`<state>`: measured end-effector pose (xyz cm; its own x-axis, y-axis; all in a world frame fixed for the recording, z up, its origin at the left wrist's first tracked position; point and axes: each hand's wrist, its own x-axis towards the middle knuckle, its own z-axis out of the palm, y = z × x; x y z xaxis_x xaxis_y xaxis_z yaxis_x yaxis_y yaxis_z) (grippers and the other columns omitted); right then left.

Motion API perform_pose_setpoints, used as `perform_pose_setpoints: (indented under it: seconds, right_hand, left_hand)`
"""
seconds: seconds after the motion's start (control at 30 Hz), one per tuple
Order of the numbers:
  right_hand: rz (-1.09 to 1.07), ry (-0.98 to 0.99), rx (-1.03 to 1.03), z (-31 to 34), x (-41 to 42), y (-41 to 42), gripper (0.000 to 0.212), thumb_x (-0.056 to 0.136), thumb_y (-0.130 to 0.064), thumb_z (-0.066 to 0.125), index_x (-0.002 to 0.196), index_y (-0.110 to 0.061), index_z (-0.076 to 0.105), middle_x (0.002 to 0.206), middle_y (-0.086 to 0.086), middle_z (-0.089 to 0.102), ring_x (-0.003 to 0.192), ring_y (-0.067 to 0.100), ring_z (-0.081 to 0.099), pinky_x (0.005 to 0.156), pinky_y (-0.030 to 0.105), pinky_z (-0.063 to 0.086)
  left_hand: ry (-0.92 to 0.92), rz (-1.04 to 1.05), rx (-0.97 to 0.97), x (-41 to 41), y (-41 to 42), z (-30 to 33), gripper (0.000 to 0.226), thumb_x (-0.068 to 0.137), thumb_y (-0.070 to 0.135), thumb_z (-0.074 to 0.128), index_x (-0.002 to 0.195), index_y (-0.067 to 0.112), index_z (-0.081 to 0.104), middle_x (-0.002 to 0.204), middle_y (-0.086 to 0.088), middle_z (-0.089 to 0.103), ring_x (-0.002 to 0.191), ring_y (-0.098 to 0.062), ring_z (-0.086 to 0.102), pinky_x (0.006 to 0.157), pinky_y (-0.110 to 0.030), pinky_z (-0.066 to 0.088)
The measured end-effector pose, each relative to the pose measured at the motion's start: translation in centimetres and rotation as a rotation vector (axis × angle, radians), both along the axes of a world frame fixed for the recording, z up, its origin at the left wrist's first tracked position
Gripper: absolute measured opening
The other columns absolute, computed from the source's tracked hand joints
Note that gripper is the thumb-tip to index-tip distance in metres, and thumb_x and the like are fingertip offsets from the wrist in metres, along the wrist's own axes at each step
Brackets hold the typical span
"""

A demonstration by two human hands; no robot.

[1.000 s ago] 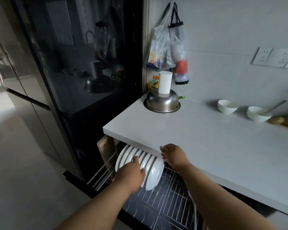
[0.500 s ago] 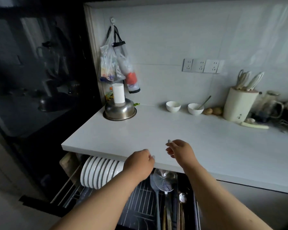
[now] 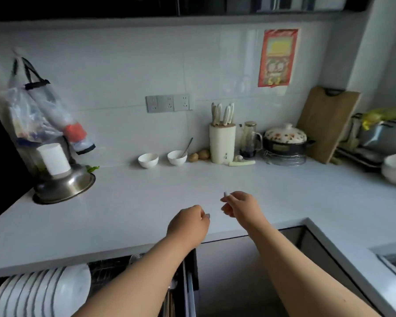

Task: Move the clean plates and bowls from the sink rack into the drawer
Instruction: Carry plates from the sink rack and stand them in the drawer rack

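- Both hands have lifted from drawer (image 3: 188, 294) to above countertop (image 3: 128, 216).
- Left hand (image 3: 188, 225): loosely curled, empty.
- Right hand (image 3: 240, 205): relaxed, empty.
- Plates (image 3: 41, 291) upright in drawer, lower left.

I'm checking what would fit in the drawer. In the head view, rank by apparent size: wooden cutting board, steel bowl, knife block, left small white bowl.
1. wooden cutting board
2. steel bowl, though it sits nearer the camera
3. knife block
4. left small white bowl
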<state>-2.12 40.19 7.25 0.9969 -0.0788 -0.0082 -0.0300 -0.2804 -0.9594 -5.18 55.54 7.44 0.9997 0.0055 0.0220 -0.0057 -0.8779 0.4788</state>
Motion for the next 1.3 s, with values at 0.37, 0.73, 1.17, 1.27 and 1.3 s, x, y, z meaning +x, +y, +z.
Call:
perform_pose_setpoints:
  seconds: [0.37, 0.73, 1.17, 1.27, 1.3]
  right_hand:
    - [-0.382, 0.121, -0.106, -4.0, -1.8, -25.2, 0.027, 0.095, -0.027, 0.052, 0.077, -0.014, 0.065, 0.063, 0.001, 0.065, 0.060, 0.017, 0.060, 0.070, 0.033, 0.050]
    - [-0.695, 0.451, -0.333, -10.4, -9.9, -43.9, 0.036, 0.094, -0.033, 0.052, 0.085, -0.003, 0.069, 0.077, 0.009, 0.070, 0.070, 0.025, 0.061, 0.060, 0.027, 0.039]
    - [-0.332, 0.858, -0.758, -13.9, -14.8, -48.5, 0.038, 0.091, -0.043, 0.051, 0.105, -0.013, 0.069, 0.107, 0.006, 0.066, 0.087, 0.020, 0.054, 0.075, 0.026, 0.042]
    - [-0.295, 0.800, -0.771, -14.8, -15.4, -48.8, 0.015, 0.083, -0.017, 0.058, 0.085, -0.021, 0.073, 0.084, 0.001, 0.066, 0.081, 0.018, 0.059, 0.068, 0.021, 0.045]
    - [-0.302, 0.767, -0.770, -15.0, -15.4, -49.1, 0.018, 0.081, -0.011, 0.058, 0.071, -0.022, 0.068, 0.073, -0.003, 0.061, 0.079, 0.018, 0.059, 0.062, 0.019, 0.043]
  left_hand:
    - [0.064, -0.283, -0.024, 2.4, -22.5, -2.1, 0.025, 0.092, 0.032, 0.036, 0.095, 0.020, 0.058, 0.097, 0.005, 0.063, 0.088, -0.021, 0.061, 0.074, -0.030, 0.050]
    - [0.090, -0.561, 0.053, 2.6, -38.1, -4.3, 0.025, 0.096, 0.034, 0.040, 0.094, 0.015, 0.057, 0.104, -0.002, 0.064, 0.092, -0.023, 0.056, 0.079, -0.030, 0.047]
    - [0.325, -0.844, 0.108, 0.0, -45.2, -8.3, 0.027, 0.099, 0.037, 0.043, 0.111, 0.017, 0.055, 0.103, 0.000, 0.060, 0.095, -0.019, 0.059, 0.082, -0.031, 0.050]
    - [0.326, -0.862, 0.110, -0.1, -45.8, -8.5, 0.027, 0.099, 0.037, 0.043, 0.112, 0.017, 0.055, 0.108, -0.001, 0.059, 0.098, -0.019, 0.059, 0.088, -0.034, 0.052]
    - [0.326, -0.861, 0.107, 0.0, -45.9, -8.6, 0.027, 0.098, 0.037, 0.043, 0.111, 0.017, 0.055, 0.108, 0.000, 0.059, 0.098, -0.019, 0.059, 0.088, -0.034, 0.052]
